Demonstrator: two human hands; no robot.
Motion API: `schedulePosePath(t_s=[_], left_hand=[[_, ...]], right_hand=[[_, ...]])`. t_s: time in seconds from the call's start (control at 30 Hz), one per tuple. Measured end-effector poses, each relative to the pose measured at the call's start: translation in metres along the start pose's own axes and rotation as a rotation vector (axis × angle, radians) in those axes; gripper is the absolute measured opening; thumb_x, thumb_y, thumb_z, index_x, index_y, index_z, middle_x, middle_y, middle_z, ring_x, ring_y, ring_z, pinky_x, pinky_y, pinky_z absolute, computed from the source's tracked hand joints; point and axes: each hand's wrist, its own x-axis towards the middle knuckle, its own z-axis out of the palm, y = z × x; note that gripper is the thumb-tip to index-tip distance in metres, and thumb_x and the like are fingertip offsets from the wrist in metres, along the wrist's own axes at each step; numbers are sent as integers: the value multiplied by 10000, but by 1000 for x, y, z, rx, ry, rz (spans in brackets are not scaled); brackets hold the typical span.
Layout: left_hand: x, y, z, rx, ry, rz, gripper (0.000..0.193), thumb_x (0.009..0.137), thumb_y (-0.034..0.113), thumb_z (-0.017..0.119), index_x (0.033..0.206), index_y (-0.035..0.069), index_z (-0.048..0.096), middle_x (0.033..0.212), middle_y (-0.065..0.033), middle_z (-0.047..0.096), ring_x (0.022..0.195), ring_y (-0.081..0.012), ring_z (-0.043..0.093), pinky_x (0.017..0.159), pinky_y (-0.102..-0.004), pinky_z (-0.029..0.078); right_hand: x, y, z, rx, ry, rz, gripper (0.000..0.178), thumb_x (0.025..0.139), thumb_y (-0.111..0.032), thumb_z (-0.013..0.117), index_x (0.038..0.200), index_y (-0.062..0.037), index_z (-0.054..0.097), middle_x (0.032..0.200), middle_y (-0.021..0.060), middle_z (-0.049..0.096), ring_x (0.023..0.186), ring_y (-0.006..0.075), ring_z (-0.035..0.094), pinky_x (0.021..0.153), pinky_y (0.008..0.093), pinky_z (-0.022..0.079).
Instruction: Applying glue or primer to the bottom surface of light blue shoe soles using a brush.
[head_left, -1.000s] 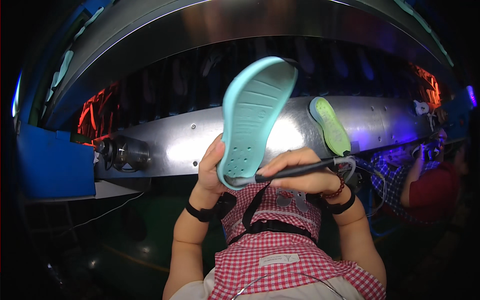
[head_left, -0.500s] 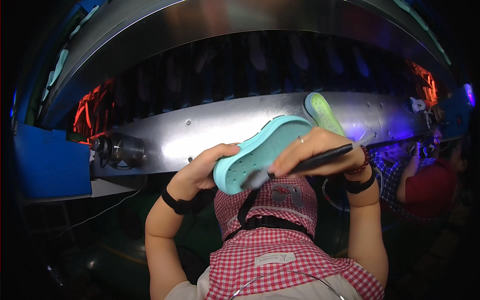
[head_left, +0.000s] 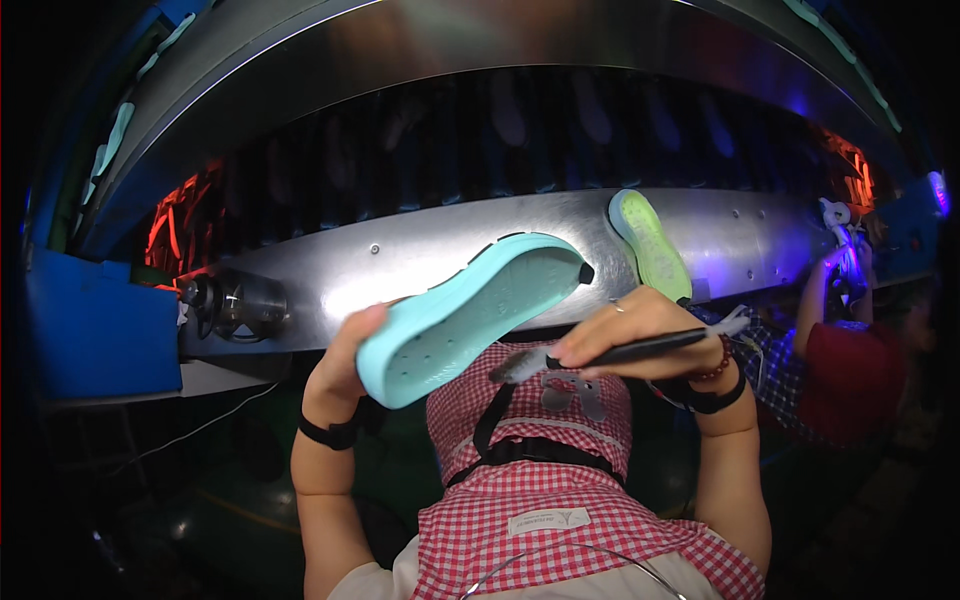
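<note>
On apron [head_left: 465, 535] behind brush [head_left: 655, 346], printed label [head_left: 549, 521]

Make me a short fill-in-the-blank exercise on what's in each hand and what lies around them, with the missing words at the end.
1. The person's ____ hand holds the turquoise sole.
2. The right hand grips a brush with a ____ handle.
3. On the metal ledge, the green-lined sole lies to the ____ of the metal container.
4. The checked apron is white and ____.

Missing words: left; black; right; red.
</note>
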Motion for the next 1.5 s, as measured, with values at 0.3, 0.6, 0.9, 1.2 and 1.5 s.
schedulePosePath(t_s=[0.3, 0.6, 0.9, 1.2, 1.5], left_hand=[[68, -79, 12, -727, -59, 204, 942, 744, 758, 137, 1316, 25, 281, 1254, -201, 406, 1136, -356, 410, 968, -485, 319], [70, -74, 10, -711, 292, 390, 852, 773, 726, 160, 1200, 39, 426, 1095, -159, 530, 1004, -316, 509, 912, -453, 384], [61, -57, 38, -716, 115, 606, 847, 748, 748, 191, 1220, 73, 389, 1057, -147, 519, 974, -294, 510, 919, -492, 372], [48, -40, 26, -564, 224, 846, 866, 736, 757, 213, 1250, 76, 367, 1121, -144, 484, 1003, -290, 487, 962, -493, 325], [37, -16, 44, -552, 301, 769, 768, 803, 670, 259, 1271, 69, 353, 1207, -134, 448, 1097, -281, 450, 966, -484, 332]], right_hand=[[26, 35, 37, 263, 498, 310, 189, 705, -49, 672, 889, -21, 645, 839, 98, 627, 786, 144, 596, 710, 256, 473], [20, 28, 62, -247, 256, -70, 173, 665, -41, 684, 832, -36, 641, 789, 81, 638, 765, 206, 601, 712, 305, 461], [47, 10, 46, -75, 364, -27, 190, 669, -6, 679, 856, -10, 641, 843, 97, 639, 814, 210, 598, 745, 297, 465], [29, 12, 43, 23, 197, -49, 194, 680, -19, 674, 871, -16, 643, 839, 102, 640, 833, 204, 599, 745, 298, 481], [23, 34, 47, 731, 298, 128, 177, 766, -7, 609, 940, 19, 587, 1018, 156, 585, 955, 209, 564, 862, 308, 447]])
